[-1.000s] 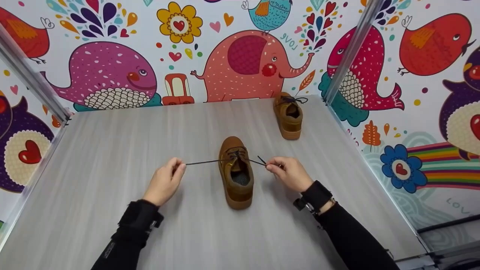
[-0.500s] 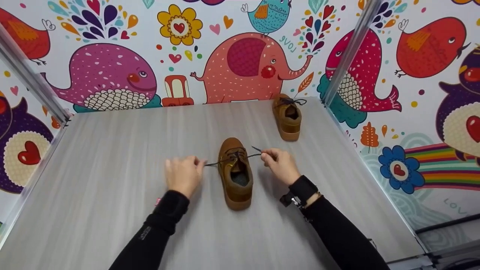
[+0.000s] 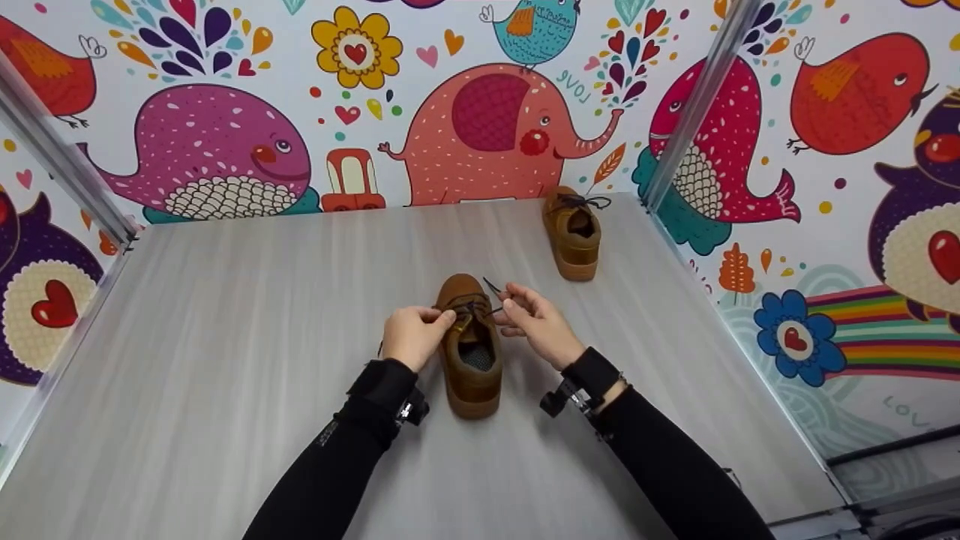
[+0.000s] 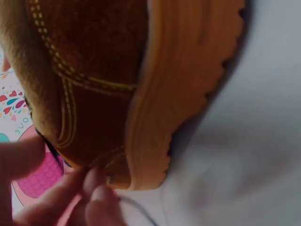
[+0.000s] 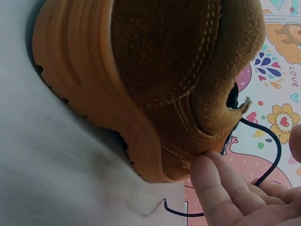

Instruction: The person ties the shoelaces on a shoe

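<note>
A brown leather lace-up shoe (image 3: 472,394) stands upright on the floor, toe pointing away. At its left side my left hand (image 3: 412,336) holds one end of the dark shoelace, thumb near the eyelets; in the left wrist view that shoelace (image 4: 141,209) trails from the fingers. On the other side my right hand (image 3: 546,330) holds the second lace end between thumb and fingers. In the right wrist view the shoelace (image 5: 279,149) loops from the shoe's opening into the hand, its tip sticking out beyond. Fingers of this hand lie close against the shoe's side.
Another brown shoe (image 3: 576,259), its lace tied in a bow, stands farther back on the right. Printed cartoon panels (image 3: 360,112) wall in the pale wood-look surface (image 3: 262,300) at the back and sides. Metal posts (image 3: 694,120) mark the corners.
Both hands have come inward to the shoe from the outstretched lace ends, the left hand moving right and the right hand left. The lace is no longer stretched taut. The shoe has stayed in place.
</note>
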Motion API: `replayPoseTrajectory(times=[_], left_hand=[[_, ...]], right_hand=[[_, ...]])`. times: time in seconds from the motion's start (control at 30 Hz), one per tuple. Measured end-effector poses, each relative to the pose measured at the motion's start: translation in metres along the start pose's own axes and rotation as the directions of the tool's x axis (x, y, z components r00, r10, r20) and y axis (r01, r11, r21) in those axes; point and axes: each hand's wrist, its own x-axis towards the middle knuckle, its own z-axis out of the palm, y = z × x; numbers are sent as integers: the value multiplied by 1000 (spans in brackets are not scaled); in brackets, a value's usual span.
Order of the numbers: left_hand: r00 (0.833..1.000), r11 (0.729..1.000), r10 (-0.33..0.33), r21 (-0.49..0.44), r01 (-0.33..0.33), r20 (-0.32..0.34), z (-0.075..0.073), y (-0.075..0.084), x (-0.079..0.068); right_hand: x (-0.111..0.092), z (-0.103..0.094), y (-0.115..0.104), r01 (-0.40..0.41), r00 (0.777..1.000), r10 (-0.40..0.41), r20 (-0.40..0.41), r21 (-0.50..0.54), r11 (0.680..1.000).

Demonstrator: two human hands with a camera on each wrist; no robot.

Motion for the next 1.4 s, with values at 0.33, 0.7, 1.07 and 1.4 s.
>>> replayPoseTrajectory(times=[0.33,0.7,1.07,1.4], left_hand=[[974,956,206,-231,-179,99,11,25,11],[960,959,277,-66,-275,41,25,38,14],[974,964,226,-143,-223,4,15,32,13],[985,972,169,-169,-164,17,11,27,14]], right_hand=[[5,0,-18,158,987,-158,9,-77,984],[19,12,-36,358,932,-318,173,-311,880],[15,-30,-27,362,929,-318,190,-643,675],[-1,-49,-43,167,951,-306,-46,-757,632]])
